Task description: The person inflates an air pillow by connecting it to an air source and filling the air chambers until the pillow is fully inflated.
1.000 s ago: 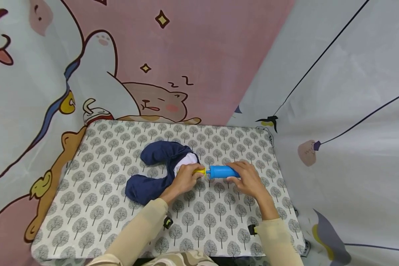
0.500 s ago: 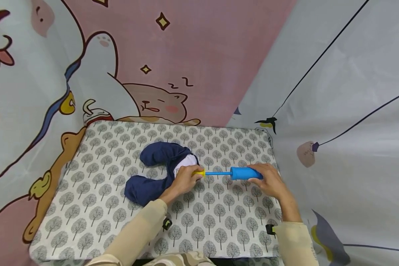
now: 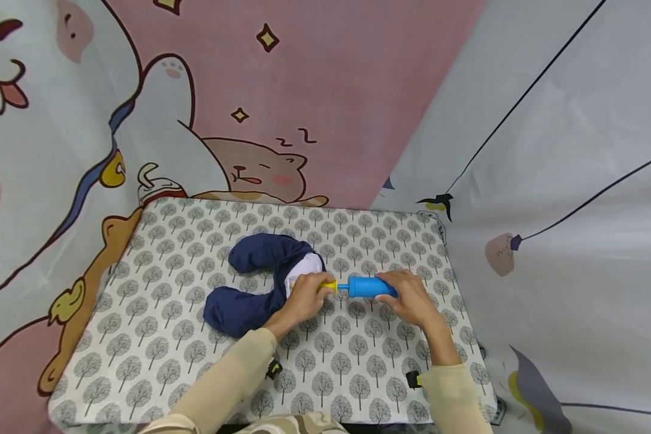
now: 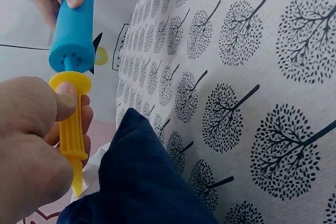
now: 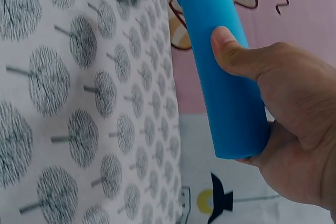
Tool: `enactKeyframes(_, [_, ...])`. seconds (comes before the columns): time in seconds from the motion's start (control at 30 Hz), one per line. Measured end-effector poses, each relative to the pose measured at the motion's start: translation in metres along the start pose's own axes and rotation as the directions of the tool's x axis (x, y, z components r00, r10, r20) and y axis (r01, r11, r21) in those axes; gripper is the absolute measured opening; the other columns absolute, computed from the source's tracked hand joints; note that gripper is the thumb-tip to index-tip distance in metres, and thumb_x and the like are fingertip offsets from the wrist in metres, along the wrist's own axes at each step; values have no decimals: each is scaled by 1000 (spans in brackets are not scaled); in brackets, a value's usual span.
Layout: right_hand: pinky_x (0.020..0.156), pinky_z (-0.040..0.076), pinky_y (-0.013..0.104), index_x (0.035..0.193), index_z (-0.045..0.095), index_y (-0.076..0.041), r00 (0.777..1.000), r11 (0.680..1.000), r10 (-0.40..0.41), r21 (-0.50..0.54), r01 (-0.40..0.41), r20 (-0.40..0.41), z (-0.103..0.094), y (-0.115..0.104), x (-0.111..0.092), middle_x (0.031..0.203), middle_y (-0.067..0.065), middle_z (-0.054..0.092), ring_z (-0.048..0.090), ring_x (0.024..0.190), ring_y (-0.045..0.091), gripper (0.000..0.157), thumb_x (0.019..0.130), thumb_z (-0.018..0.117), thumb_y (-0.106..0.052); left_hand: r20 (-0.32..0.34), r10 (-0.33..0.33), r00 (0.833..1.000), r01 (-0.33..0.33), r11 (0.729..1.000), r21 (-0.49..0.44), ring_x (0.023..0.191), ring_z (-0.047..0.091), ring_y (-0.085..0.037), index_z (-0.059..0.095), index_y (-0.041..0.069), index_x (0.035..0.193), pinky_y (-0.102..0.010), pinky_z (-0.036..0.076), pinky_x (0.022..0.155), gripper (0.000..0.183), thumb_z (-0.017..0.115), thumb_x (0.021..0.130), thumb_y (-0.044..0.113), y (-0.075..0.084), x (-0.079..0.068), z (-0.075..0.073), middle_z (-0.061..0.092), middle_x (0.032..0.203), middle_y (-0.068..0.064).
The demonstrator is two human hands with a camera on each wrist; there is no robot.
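Observation:
A hand pump [image 3: 364,287] lies level between my two hands, its blue barrel to the right and its yellow nozzle piece [image 4: 72,129] to the left. My left hand [image 3: 305,296] pinches the yellow piece, thumb on its flange. The tapered tip points at the white inner part [image 3: 307,264] of a navy U-shaped neck pillow [image 3: 239,308]. Where tip and pillow meet is hidden behind the hand in the head view. My right hand [image 3: 411,296] grips the barrel's far end, thumb along its side. Only a short stretch of blue rod shows between barrel and nozzle.
The pillow and pump are over a table [image 3: 157,367] with a white tree-print cloth. Behind it and at the sides hang printed cartoon sheets [image 3: 358,90]. The person's lap is at the near edge.
My right hand drew the barrel rightward, baring a long rod, then pushed it back left, so the rod is short again. The left hand and pillow stay nearly in place.

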State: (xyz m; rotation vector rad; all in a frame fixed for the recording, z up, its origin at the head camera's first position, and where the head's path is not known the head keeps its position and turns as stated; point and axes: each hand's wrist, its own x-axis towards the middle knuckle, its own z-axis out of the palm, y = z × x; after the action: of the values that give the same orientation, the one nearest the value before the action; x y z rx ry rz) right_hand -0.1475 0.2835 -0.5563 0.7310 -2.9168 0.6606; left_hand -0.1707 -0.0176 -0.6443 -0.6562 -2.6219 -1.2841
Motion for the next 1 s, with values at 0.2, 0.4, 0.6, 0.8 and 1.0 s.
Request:
enactKeyframes(0.2, [105,55,69,148,73,-7,1000,1000,4,-6,-3,11,11,-12,6,140,18,79,71,124,45,59,96,91,-28,48,12,999,-12,1000,1,94,79,-19,84,15,118,-32,65,82,15,82,104,20,-1,2,-5,87,111,-4])
enactKeyframes(0.4, [109,52,70,148,73,-8,1000,999,26,19,-26,-2,0,5,-4,144,18,78,70,129,46,59,95,92,-25,77,14,997,-12,999,-29,96,82,-22,84,9,119,-36,66,86,17,82,104,17,15,2,-24,87,113,-9])
enactKeyframes(0.6, [114,46,76,150,71,-9,998,998,68,13,-68,7,-24,33,-22,145,21,76,67,134,52,59,96,91,-21,41,84,996,-81,995,-56,92,81,-19,84,8,118,-32,65,82,17,80,105,18,8,2,-24,87,110,-10])
enactKeyframes(0.8, [114,42,77,147,72,-7,995,996,94,-2,-94,-35,-44,46,-31,143,24,76,67,130,54,57,93,92,-14,75,-8,997,14,996,-86,98,82,-25,84,7,121,-40,68,89,18,80,104,13,25,3,-35,87,114,-12])
enactKeyframes(1.0, [113,41,77,150,70,-8,991,991,132,-1,-132,-9,-41,36,-26,147,25,73,61,135,52,59,95,91,-16,58,-54,997,59,994,-90,99,83,-26,83,6,122,-41,68,89,19,79,104,8,31,1,-33,87,114,-12])
